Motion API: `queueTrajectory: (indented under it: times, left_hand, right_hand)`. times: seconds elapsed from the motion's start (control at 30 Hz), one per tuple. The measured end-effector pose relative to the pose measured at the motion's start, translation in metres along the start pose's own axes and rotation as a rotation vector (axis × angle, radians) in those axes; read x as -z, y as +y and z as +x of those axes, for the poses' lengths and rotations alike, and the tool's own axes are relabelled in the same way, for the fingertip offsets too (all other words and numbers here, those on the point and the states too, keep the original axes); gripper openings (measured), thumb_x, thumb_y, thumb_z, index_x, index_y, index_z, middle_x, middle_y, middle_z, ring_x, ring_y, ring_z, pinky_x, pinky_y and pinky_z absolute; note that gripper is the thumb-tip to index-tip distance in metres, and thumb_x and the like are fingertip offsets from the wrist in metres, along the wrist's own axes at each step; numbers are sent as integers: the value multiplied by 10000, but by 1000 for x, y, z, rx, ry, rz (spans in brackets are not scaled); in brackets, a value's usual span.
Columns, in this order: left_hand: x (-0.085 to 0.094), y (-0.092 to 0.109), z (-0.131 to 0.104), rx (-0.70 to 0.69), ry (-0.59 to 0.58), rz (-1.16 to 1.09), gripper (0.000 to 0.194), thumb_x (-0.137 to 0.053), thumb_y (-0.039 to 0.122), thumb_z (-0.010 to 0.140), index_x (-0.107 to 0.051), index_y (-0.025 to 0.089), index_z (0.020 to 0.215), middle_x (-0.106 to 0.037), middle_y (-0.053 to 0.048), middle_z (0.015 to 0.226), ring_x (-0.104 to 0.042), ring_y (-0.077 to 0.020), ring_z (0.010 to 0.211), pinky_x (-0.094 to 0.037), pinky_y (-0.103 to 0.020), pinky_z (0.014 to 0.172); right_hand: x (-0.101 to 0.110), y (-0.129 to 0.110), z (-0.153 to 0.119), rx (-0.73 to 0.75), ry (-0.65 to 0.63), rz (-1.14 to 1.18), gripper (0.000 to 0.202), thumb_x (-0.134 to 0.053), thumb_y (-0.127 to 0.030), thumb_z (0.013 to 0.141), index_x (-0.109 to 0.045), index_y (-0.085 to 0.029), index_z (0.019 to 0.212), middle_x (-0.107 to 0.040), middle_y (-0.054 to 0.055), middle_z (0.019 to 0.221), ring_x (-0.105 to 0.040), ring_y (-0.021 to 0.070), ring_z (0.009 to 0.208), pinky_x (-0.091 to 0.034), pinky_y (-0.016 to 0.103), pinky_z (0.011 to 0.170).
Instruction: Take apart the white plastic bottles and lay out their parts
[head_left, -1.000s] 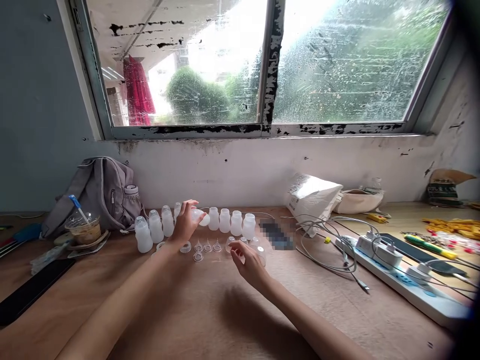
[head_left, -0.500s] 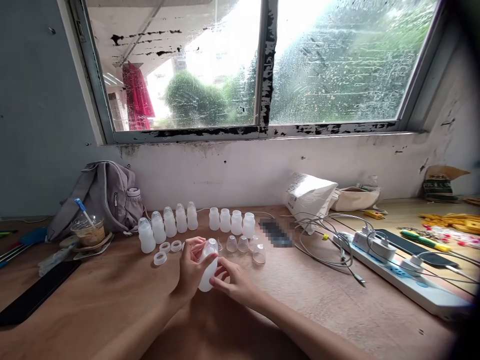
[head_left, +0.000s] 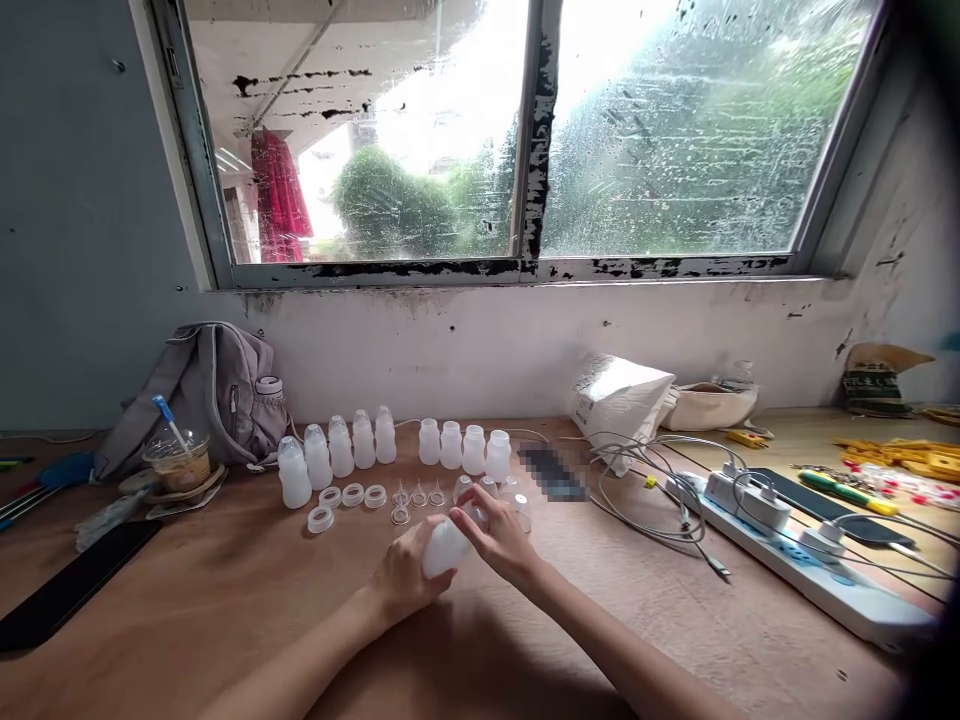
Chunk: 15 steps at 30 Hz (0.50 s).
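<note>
Tilted bottle between our two hands

Our left hand [head_left: 409, 572] is wrapped around the lower body of a milky bottle [head_left: 444, 548], palm at its left side, the thumb at its near lower edge. The bottle leans, its base toward our lower left and its top toward the upper right; we cannot tell whether the base touches the wooden table [head_left: 570, 620]. Our right hand [head_left: 501, 535] comes in from the other side, partly closed, its fingers bent around the clear cap [head_left: 477, 513] at the bottle's upper end. Those fingers hide much of the cap, so how firmly they press we cannot tell.

Just beyond our hands stand four small clear nipples [head_left: 418, 496], and to their left lie four white rings [head_left: 352, 495]. Behind our right hand, partly covered by it, sit several loose clear covers [head_left: 519, 508]. Farther back we have four open bottles [head_left: 474, 450] in a row, with five capped bottles [head_left: 340, 447] slanting away to their left. Well apart on our right, looped cables [head_left: 660, 500] lie beside a white power strip [head_left: 810, 560].
</note>
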<state>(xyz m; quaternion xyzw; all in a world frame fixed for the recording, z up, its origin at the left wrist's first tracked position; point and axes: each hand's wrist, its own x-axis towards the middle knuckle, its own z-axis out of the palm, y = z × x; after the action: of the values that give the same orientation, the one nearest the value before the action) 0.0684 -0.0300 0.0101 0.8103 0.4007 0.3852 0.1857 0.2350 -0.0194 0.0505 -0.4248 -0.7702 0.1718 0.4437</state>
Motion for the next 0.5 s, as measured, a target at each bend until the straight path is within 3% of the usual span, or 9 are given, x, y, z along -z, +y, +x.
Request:
queueTrajectory:
  times: [0.1,0.17,0.3,0.4,0.5]
  left_hand:
    - [3,10,-3,25,-65,-10,466,-593,227,631,-453,212,1076,-576,-31,876,-541,-188,743,-400,-259,634]
    - [4,16,-3,85,-134,-133,426,-624,204,584,-496,195,990,-564,-3,782,-524,-156,656,-388,-238,584]
    - [5,23,2,277,-338,-615,301,-615,170,547,-497,162,825,-509,30,658,-491,-111,518,-387,-225,487]
    - [5,22,6,392,-488,-914,298,-578,168,550,-493,149,835,-506,25,613,-477,-101,434,-375,-220,409]
    - [9,19,8,448,-589,-1064,347,-541,162,553,-518,125,897,-523,4,587,-486,-110,416,-373,-222,387]
  right_hand:
    - [0,4,3,2,28,-95,347,-420,-376,793,-455,-169,516,-394,-33,459,-356,86,433,-235,214,446]
    - [2,6,5,10,44,-100,399,-394,-342,790,-357,-171,432,-284,-44,423,-289,78,419,-189,221,434]
    - [9,6,10,17,10,6,389,-367,-302,773,-227,-181,430,-189,-48,449,-199,70,431,-146,224,420]
    - [12,7,11,24,-17,78,375,-365,-306,772,-199,-186,458,-183,-49,459,-180,67,439,-142,223,418]
    - [11,8,11,27,-9,119,378,-360,-316,784,-209,-184,464,-195,-48,460,-187,65,440,-150,221,420]
